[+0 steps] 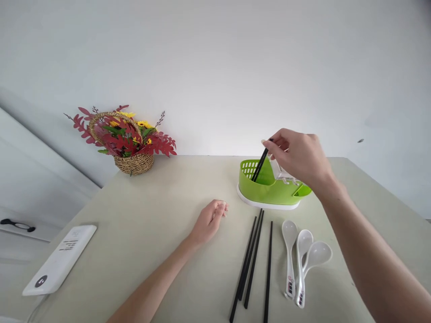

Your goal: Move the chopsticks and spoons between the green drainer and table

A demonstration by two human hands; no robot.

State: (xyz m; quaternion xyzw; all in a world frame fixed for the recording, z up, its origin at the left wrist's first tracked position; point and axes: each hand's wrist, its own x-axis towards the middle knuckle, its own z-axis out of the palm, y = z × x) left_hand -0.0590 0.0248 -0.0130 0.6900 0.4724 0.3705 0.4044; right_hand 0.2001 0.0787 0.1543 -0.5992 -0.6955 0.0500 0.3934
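Note:
My right hand (296, 154) pinches the upper ends of black chopsticks (260, 167), which slant down into the left part of a green utensil holder (266, 192) with a white base. Their lower tips are inside the holder, partly hidden by its front wall. My left hand (209, 220) rests on the table to the left of the holder, fingers curled in, with nothing seen in it. Several more black chopsticks (255, 258) lie in front of the holder. To their right lie three white spoons (290, 255), two of them overlapping.
A wicker basket (136, 164) of red and yellow flowers stands at the back left against the wall. On the left edge of the pale table (141, 211) lies a white power strip-like device (62, 258) with a cable. A drawer with a black handle (18, 225) is beyond it.

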